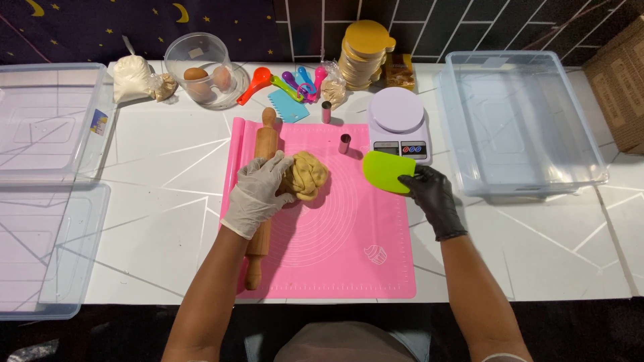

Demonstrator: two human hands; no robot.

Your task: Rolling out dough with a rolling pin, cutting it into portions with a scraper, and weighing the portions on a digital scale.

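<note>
A lump of tan dough [308, 174] lies on a pink silicone mat [342, 248]. My left hand [258, 193], in a white glove, rests against the dough's left side with fingers curled on it. Under that wrist a wooden rolling pin [261, 144] lies lengthwise along the mat's left edge. My right hand [433, 196], in a black glove, grips a green plastic dough scraper [386, 171] at the mat's right edge, apart from the dough.
A lilac kitchen scale [398, 124] stands behind the scraper. Two small metal cutters [344, 143], a teal comb scraper [290, 107], coloured measuring spoons [295, 82], a bowl with eggs [200, 70], a flour bag [131, 77] and gold boards [363, 53] line the back. Clear bins [523, 121] flank both sides.
</note>
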